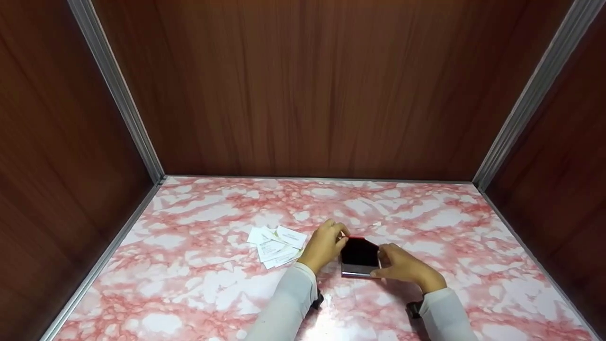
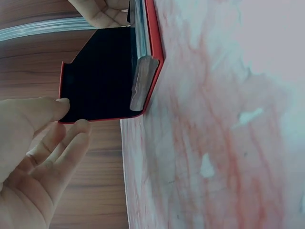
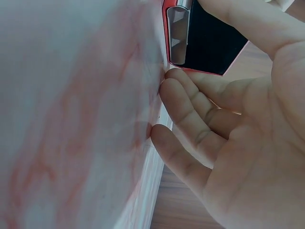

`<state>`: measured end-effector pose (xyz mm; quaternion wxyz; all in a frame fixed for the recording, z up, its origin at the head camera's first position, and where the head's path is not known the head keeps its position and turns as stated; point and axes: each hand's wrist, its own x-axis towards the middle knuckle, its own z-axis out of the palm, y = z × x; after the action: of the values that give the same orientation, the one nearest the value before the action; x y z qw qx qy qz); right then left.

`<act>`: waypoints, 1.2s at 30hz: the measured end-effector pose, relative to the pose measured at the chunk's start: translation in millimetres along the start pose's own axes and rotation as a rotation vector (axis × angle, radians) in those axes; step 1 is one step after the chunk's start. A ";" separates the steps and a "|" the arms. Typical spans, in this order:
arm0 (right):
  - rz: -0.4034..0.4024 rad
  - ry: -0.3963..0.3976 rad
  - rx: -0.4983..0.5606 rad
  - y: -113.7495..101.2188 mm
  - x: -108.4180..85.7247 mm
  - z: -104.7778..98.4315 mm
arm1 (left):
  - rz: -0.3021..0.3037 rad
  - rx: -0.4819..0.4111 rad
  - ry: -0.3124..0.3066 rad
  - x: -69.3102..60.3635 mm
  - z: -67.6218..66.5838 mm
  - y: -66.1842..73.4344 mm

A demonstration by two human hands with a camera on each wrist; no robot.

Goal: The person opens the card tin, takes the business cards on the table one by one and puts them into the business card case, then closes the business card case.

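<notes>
A red card case [image 1: 360, 253] lies on the table with its flap raised, showing a black lining and a shiny metal tray [image 2: 141, 86] inside. My left hand [image 1: 324, 244] pinches the free edge of the flap [image 2: 97, 76] between thumb and fingers. At the case's right side, my right hand [image 1: 405, 266] holds the body, thumb by the near corner and fingers along the side. Its fingertips [image 3: 174, 95] also touch the tabletop in the right wrist view. Left of the case lies a loose, overlapping spread of white printed cards [image 1: 279, 247], near my left wrist.
The tabletop [image 1: 189, 284] has a red-and-white marbled surface. Brown wood-look panels [image 1: 312, 94] stand at its back and both sides, with metal strips [image 1: 123, 94] at the corners. Dark bands [image 1: 414, 309] sit at both wrists.
</notes>
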<state>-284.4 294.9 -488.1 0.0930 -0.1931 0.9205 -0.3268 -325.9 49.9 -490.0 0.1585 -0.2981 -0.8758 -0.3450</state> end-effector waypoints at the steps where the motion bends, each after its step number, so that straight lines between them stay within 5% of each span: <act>1: 0.003 0.000 0.013 0.1 -0.1 0.2 | -0.001 -0.015 -0.003 -0.1 -0.1 -0.7; 9: 0.017 -0.011 0.140 0.2 -2.5 1.9 | -0.021 -0.075 -0.100 -5.2 -2.3 -7.8; 16: 0.012 -0.011 0.136 1.8 -2.2 2.1 | -0.088 -0.060 -0.408 -12.9 -4.8 -11.2; 19: 0.022 -0.016 0.124 2.1 -1.7 2.4 | -0.115 -0.073 -0.493 -15.7 -4.5 -11.8; 32: -0.009 -0.023 0.066 0.3 -0.1 1.1 | -0.130 0.056 -0.583 -16.1 1.5 -12.2; 36: -0.031 -0.068 0.120 1.8 1.8 -1.4 | -0.126 0.059 -0.589 -16.9 1.5 -12.8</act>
<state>-287.0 296.2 -488.2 0.1306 -0.2123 0.8925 -0.3760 -321.1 36.5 -505.7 -0.1154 -0.3255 -0.9106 -0.2271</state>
